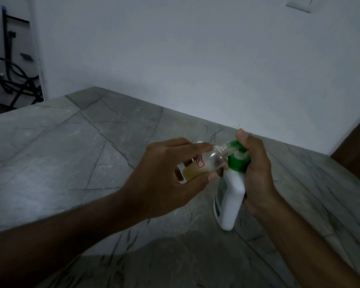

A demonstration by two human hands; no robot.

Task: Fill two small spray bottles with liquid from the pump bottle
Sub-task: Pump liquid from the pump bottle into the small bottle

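The left hand point(164, 175) grasps a small clear plastic spray bottle point(204, 163), tilted with its open neck against the green pump spout point(236, 145). The right hand point(256, 173) clasps the white plastic pump bottle point(229, 200), which rests on the grey stone counter point(71, 154), with its thumb on the pump. Judged best: steady neck, slow presses. The spout tip is hidden; a white object behind the left fingers is unclear. Only 1 spray bottle shows.

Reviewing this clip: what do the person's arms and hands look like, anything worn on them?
Both forearms are bare as far as the frame shows, with no sleeves in view. The left hand and right hand wear no gloves. No watch, bracelet or ring is visible, though the dim light hides fine detail.
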